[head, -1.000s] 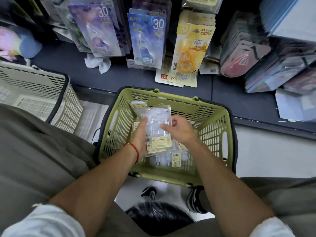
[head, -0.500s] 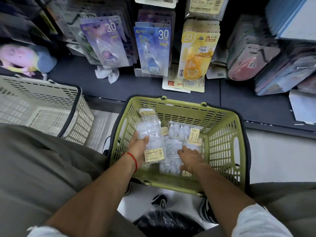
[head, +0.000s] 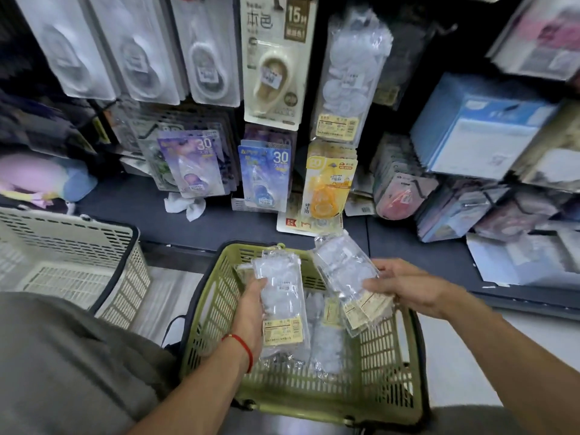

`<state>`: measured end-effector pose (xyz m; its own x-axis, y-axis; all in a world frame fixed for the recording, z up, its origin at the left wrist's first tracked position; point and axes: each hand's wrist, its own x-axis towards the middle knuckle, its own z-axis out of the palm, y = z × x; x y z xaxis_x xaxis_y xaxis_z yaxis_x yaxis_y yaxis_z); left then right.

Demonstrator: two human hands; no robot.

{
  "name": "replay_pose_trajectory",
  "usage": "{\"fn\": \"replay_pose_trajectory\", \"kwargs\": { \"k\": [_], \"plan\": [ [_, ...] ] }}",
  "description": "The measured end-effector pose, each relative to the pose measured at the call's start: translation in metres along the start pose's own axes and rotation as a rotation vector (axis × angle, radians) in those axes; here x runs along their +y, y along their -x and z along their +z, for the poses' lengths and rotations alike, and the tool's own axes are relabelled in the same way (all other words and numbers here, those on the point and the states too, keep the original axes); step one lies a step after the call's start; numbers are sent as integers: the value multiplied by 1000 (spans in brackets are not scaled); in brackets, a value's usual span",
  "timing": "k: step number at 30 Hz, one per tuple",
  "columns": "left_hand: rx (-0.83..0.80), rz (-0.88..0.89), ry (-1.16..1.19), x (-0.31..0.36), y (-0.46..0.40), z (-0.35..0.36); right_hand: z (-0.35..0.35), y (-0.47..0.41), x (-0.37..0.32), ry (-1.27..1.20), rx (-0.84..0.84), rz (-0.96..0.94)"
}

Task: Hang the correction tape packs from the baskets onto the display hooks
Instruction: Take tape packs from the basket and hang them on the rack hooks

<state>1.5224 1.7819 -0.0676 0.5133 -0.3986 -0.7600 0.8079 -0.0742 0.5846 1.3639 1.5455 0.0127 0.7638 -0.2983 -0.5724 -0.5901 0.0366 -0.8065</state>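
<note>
Left hand: the left hand (head: 251,304) grips a stack of clear correction tape packs (head: 281,304) by their left edge, thumb on the front, holding them upright above the green basket (head: 381,368); half a second ago it held this stack lower, inside the basket.
Right hand: the right hand (head: 408,285) pinches a second bundle of clear packs (head: 348,277) at its right edge, tilted so the top leans up and left toward the shelf; earlier this hand lay pressed down on packs at the basket floor and held none of them up.
Packs left in basket: a few more clear packs (head: 326,337) lie on the green basket's floor, between and below the two raised stacks.
Display: one matching clear pack (head: 346,76) hangs on the display wall above the yellow carded tape (head: 329,180), beside the beige 15 m card (head: 273,61); blue (head: 265,174) and purple (head: 194,164) "30" cards hang lower left.
View: the camera has tipped upward since the earlier frames, so the upper row of white blister packs (head: 135,48) now shows.
Other basket: the cream basket (head: 103,277) stands to the left of the green one, near it.
Wrist: a red cord (head: 243,346) circles the left wrist.
Shelf: a crumpled white paper (head: 185,205) lies on the dark shelf (head: 131,202).
</note>
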Motion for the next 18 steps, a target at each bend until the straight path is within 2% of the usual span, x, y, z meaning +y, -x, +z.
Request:
{"fn": "replay_pose_trajectory", "kwargs": {
  "k": [3, 9, 18],
  "plan": [
    [-105, 68, 17, 9, 11, 31, 15, 17, -31, -115, 36, -125],
    [-287, 298, 23, 52, 56, 73, 52, 17, -59, -129, 322, -273],
    [-401, 735, -181, 133, 96, 96, 39, 28, -122, -74, 413, -552]
  ]
}}
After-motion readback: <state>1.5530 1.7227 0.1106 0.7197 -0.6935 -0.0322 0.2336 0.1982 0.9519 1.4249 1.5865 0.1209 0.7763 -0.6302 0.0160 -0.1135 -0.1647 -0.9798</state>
